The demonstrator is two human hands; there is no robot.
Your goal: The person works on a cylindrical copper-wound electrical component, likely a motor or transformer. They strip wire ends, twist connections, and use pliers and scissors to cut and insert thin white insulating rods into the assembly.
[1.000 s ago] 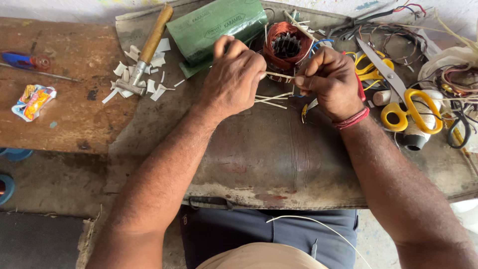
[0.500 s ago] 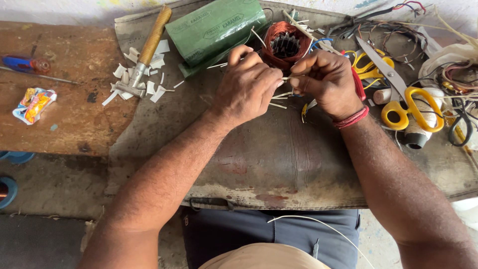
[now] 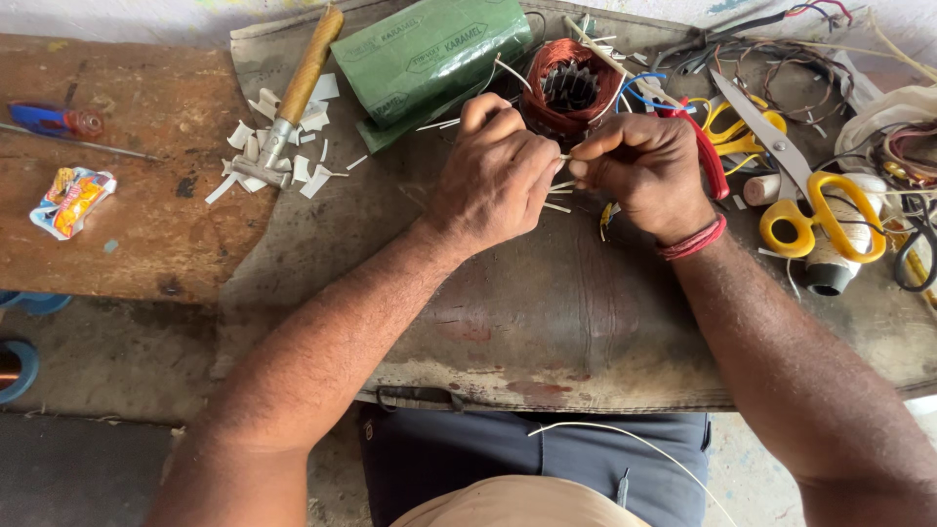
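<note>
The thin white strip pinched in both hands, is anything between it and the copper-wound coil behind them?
Nothing visible does. The white strip sits pinched between left hand and right hand, and the copper-wound coil lies just beyond the fingertips.

I could not tell what my fingers pinched; the thin white piece between both hands was too small. My left hand hid the near edge of the copper coil. The blue ring at the left edge was cut off, as were the wires far right.
</note>
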